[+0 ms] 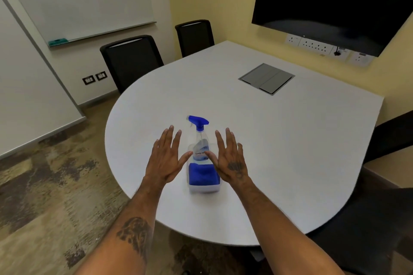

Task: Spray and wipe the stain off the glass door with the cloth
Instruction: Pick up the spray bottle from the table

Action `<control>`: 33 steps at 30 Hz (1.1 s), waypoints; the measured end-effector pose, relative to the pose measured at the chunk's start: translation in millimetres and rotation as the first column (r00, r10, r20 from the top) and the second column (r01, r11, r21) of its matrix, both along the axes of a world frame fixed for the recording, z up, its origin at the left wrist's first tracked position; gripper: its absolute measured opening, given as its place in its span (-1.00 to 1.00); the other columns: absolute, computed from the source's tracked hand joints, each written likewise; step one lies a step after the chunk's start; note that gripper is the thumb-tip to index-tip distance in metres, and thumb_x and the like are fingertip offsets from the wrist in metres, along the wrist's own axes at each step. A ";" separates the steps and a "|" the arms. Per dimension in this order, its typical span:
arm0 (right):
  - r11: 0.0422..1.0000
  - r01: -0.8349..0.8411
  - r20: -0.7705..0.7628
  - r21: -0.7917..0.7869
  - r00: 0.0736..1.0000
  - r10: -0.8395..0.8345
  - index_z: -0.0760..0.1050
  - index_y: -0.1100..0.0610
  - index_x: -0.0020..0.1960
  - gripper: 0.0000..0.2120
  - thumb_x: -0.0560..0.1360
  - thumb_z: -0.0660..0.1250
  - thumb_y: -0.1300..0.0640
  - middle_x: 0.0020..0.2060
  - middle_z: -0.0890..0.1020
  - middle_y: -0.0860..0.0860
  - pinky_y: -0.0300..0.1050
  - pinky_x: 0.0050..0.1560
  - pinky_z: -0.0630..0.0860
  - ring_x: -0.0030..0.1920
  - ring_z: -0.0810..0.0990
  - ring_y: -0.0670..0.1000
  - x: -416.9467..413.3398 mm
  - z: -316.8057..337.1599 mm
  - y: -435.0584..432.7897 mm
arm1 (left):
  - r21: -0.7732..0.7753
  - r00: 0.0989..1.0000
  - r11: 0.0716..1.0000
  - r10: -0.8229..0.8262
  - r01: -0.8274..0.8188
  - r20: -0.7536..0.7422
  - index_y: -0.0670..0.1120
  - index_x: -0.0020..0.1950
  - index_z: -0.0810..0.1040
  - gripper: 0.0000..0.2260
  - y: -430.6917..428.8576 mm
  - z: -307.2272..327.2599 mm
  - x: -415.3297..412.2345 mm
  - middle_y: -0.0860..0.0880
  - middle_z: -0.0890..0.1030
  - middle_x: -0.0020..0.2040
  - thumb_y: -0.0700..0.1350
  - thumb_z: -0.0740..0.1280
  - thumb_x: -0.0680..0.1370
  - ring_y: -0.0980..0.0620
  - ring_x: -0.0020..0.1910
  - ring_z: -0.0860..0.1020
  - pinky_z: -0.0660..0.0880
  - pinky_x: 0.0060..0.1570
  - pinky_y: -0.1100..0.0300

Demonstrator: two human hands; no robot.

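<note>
A clear spray bottle [200, 147] with a blue trigger head stands on the white table [279, 140], near its rounded front end. A folded blue cloth [203, 175] lies against the bottle's base, in front of it. My left hand [166, 158] hovers just left of the bottle, palm down, fingers spread. My right hand [230, 158] hovers just right of it, also flat with fingers apart. Neither hand holds anything. Both thumbs point inward toward the bottle's label. No glass door is in view.
Two black chairs [131, 60] stand at the table's far left side; another dark chair [388, 207] sits at the right. A grey cable hatch [267, 78] is set into the tabletop. A whiteboard [85, 0] and a dark wall screen [335, 0] hang on the walls.
</note>
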State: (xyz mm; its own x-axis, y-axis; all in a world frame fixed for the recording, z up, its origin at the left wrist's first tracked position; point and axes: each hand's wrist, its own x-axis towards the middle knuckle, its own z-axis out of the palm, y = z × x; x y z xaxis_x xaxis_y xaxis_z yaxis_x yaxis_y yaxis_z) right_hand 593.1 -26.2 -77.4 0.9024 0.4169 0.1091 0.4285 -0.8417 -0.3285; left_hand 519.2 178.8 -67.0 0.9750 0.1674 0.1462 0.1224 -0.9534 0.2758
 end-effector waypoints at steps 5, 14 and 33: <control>0.997 0.049 -0.031 0.055 0.998 -0.047 -0.09 -0.02 0.62 0.03 0.32 -0.47 -0.56 0.62 -0.07 0.09 0.20 0.52 0.09 0.61 -0.02 0.15 27.4 -5.3 17.7 | -0.029 0.999 0.999 -0.028 0.026 -0.047 0.00 0.65 -0.12 0.03 16.2 -4.7 34.3 -0.04 -0.17 0.65 0.56 -0.45 0.33 -0.04 0.64 -0.15 -0.09 0.56 -0.04; 0.982 0.157 -0.231 0.107 0.964 -0.129 -0.11 -0.05 0.61 -0.18 0.48 -0.13 -0.45 0.62 -0.05 0.03 0.09 0.51 0.18 0.59 0.06 0.11 57.2 -25.2 51.6 | -0.113 0.973 0.990 -0.101 0.079 -0.206 0.03 0.65 -0.13 0.04 40.1 -40.3 80.8 0.00 -0.15 0.66 0.58 -0.42 0.30 -0.02 0.64 -0.11 -0.04 0.57 -0.03; 0.919 0.263 -0.562 0.294 0.825 -0.056 0.38 0.12 0.42 -0.44 0.52 0.39 -0.10 0.27 0.58 0.09 -0.06 0.24 0.49 0.23 0.58 0.11 136.2 -63.7 87.2 | -0.454 0.866 0.880 -0.116 -0.137 -0.487 -0.07 0.50 0.37 -0.47 20.7 -111.1 169.9 -0.08 0.48 0.45 0.10 0.35 0.58 -0.08 0.41 0.46 0.32 0.45 0.04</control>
State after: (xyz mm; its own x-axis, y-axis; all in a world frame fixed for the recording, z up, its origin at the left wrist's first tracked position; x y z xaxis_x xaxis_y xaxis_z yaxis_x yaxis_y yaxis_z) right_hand 729.3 61.1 -141.0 0.9088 0.2897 -0.3002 -0.0319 -0.6692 -0.7424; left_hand 689.1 199.5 -178.1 0.8914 0.1013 -0.4418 0.3696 -0.7265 0.5793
